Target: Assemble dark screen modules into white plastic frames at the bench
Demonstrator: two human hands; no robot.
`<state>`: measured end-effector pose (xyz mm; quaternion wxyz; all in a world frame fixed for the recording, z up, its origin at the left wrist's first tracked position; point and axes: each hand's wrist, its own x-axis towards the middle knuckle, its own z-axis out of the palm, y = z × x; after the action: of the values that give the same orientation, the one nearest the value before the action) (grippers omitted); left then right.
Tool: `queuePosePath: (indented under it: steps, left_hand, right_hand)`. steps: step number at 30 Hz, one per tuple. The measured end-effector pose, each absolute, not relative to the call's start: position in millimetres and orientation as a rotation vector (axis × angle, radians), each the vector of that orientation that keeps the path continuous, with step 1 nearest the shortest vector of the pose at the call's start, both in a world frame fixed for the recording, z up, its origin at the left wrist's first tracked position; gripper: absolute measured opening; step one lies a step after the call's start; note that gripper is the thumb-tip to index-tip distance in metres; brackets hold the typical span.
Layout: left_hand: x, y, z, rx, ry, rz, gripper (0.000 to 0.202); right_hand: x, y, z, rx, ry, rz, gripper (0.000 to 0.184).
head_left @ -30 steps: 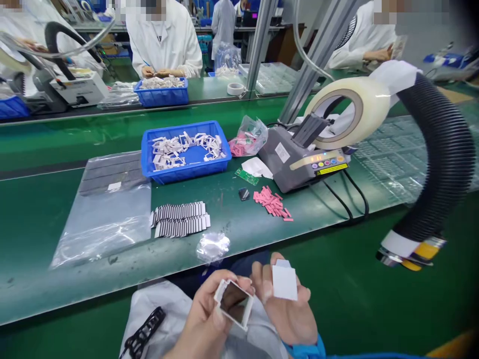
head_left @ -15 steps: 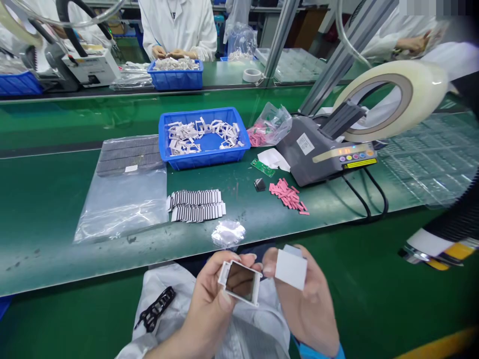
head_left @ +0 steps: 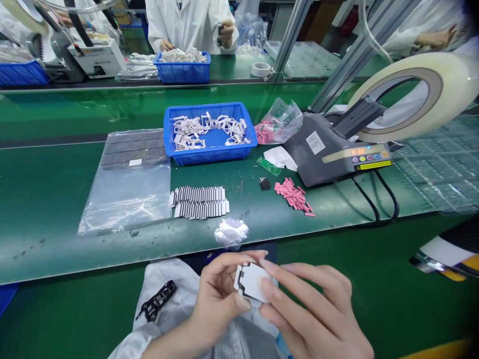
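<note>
Above my lap, my left hand point(head_left: 220, 294) grips a small white plastic frame point(head_left: 237, 279) by its edges, thumb below and fingers above. A white square panel point(head_left: 255, 282) lies over the frame, with black notched edging showing along its left side. My right hand point(head_left: 310, 299) has its fingertips closed on the panel's right side. The frame's dark display face, seen earlier, is hidden now. Whether the panel is seated in the frame or only resting on it I cannot tell.
On the green bench are a blue tray of white frames point(head_left: 209, 154), rows of white-and-black panels point(head_left: 202, 203), pink strips point(head_left: 294, 194), clear film point(head_left: 231, 232), a plastic bag point(head_left: 127, 199) and a tape dispenser point(head_left: 325, 154). A black hair clip point(head_left: 157, 301) lies on my lap. A co-worker point(head_left: 190, 25) sits opposite.
My right hand has brought the white panel leftward onto the frame in my left hand, covering the dark display. The co-worker opposite has raised one hand holding a dark item.
</note>
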<state>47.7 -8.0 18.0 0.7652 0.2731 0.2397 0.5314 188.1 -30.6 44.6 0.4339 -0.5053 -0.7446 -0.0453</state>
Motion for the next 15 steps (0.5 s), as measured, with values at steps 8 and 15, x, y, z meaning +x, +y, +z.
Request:
queuePosePath:
  steps: [8, 15]
  left_hand:
    - [57.7, -3.7, 14.0, 0.565, 0.544, 1.113, 0.029]
    - [63.7, 8.4, 5.1, 0.438, 0.633, 1.049, 0.032]
  right_hand:
    - [191.6, -27.9, 41.9, -1.312, -1.814, -0.113, 0.011]
    - [190.7, -21.6, 30.7, -1.318, -1.869, -0.015, 0.027]
